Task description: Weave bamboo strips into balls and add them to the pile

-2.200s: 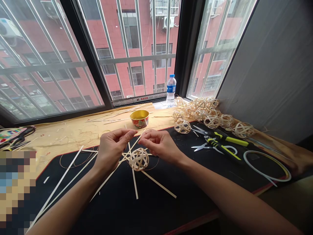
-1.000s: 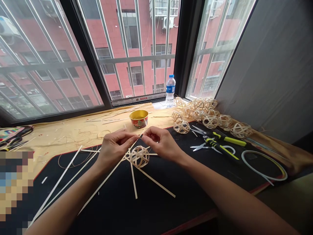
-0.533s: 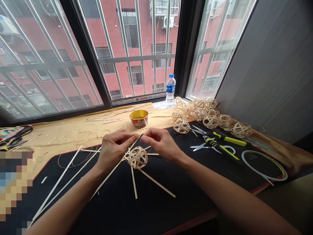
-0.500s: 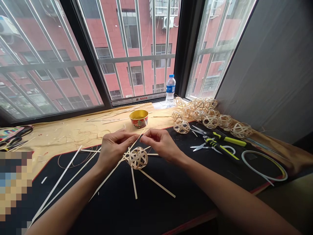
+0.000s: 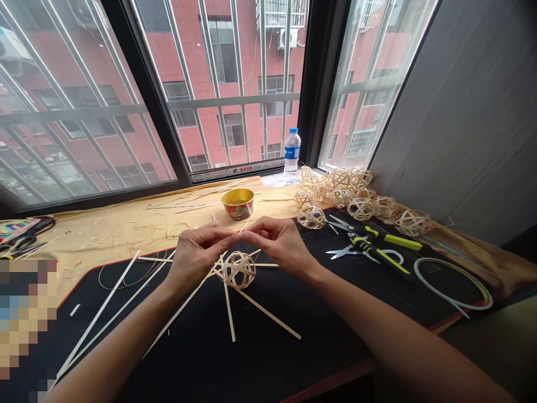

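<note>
A small woven bamboo ball (image 5: 239, 269) hangs just above the black mat (image 5: 260, 347), with long loose strips (image 5: 229, 310) sticking out of it. My left hand (image 5: 197, 254) and my right hand (image 5: 279, 240) meet fingertip to fingertip just above the ball. Both pinch a thin bamboo strip that runs up from the ball. The fingers of both hands are closed in a pinch.
Several finished woven balls (image 5: 356, 196) are heaped at the back right. Scissors (image 5: 348, 252) and yellow-handled cutters (image 5: 386, 240) lie right of my hands, beside a white ring (image 5: 453, 280). A gold bowl (image 5: 238, 202) and a water bottle (image 5: 291, 155) stand by the window. Loose strips (image 5: 104, 308) lie left.
My two hands have drawn closer together until their fingertips touch above the ball. The ball has turned slightly and its strips have shifted a little.
</note>
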Tool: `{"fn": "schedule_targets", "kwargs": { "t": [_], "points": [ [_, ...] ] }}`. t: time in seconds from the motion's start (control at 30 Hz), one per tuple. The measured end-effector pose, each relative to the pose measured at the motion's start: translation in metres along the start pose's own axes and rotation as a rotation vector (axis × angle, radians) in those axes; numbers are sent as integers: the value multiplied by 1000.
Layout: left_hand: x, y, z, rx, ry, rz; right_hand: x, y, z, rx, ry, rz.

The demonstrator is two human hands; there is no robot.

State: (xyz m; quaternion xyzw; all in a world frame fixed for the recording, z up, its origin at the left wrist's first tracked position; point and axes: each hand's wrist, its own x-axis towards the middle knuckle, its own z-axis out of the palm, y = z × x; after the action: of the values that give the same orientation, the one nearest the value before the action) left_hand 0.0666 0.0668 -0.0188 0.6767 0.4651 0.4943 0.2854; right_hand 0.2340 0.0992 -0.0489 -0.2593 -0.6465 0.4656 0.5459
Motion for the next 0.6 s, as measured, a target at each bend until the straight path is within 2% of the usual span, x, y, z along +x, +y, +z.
{"fn": "schedule_targets", "kwargs": {
  "t": [0.17,0.47,0.6],
  "points": [
    [2,-2,-3,-36,-58,-34,0,2,-3,-139,24,-175],
    [2,10,-10,47,-156,-50,4,1,-9,-119,-97,-146],
    [2,12,-10,99,-137,25,3,0,-9,-148,-108,-163]
  ]
}}
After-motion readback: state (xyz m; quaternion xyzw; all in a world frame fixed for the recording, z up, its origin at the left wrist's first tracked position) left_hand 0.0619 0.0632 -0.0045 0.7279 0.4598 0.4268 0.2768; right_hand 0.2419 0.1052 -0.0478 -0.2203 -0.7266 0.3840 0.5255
